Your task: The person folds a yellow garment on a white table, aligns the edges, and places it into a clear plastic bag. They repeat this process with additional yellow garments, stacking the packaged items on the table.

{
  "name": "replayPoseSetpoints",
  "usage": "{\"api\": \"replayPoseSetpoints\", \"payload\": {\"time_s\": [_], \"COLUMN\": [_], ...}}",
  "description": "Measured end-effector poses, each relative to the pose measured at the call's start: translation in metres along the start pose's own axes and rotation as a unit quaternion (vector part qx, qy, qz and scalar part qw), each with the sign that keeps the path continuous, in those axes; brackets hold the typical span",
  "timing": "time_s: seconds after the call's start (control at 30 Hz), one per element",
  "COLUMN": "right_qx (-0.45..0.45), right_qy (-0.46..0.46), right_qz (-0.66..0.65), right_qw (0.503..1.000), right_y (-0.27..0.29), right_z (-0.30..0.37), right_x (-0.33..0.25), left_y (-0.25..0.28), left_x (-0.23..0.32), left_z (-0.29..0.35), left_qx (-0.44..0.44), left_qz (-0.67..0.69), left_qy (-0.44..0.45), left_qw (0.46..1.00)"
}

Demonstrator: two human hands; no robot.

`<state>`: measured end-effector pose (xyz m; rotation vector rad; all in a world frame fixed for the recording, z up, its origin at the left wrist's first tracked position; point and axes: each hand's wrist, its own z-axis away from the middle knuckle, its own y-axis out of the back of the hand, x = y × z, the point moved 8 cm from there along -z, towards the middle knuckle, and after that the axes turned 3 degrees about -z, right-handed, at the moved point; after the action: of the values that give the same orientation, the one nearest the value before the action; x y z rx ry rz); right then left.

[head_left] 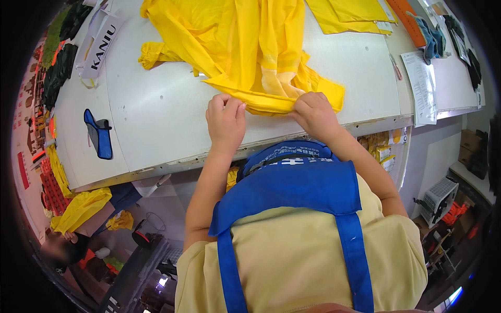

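A yellow garment [219, 36] that looks like a raincoat lies spread over the pale table, its near hem reaching almost to the front edge. My left hand [226, 117] pinches that hem near its left part, fingertips pressed together. Further right, my right hand [315, 115] grips the same hem, with its fingers curled over the fabric. Between both hands the edge forms a narrow folded band. A lighter inner side shows just above it. To the right of my right hand, a corner of the yellow cloth rests on the table.
Folded yellow pieces [349, 15] lie at the far right, with paper sheets [420, 86] and a blue cloth [433, 39] beyond. A blue pouch [99, 135] and a white strap-like item [96, 44] are on the left. Another person holds yellow fabric [86, 206] at lower left.
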<state>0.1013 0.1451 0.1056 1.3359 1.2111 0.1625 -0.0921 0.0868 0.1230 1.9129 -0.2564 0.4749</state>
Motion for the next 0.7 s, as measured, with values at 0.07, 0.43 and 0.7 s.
{"api": "replayPoseSetpoints", "payload": {"time_s": [0.07,0.43,0.7], "right_qx": [0.031,-0.064,0.066], "right_qy": [-0.019,-0.450,-0.351], "right_qz": [-0.007,-0.435,-0.743], "right_qw": [0.999,0.777,0.566], "right_y": [0.006,-0.038,-0.017], "right_z": [0.001,0.042,0.030], "right_x": [0.013,0.148,0.091], "left_y": [-0.009,-0.044,-0.083], "left_x": [-0.017,0.034,0.082], "left_z": [0.006,-0.009,-0.038], "left_qx": [-0.045,-0.148,-0.205], "left_qz": [0.048,0.206,0.276], "left_qy": [0.028,0.035,0.027], "left_qw": [0.997,0.967,0.939]}}
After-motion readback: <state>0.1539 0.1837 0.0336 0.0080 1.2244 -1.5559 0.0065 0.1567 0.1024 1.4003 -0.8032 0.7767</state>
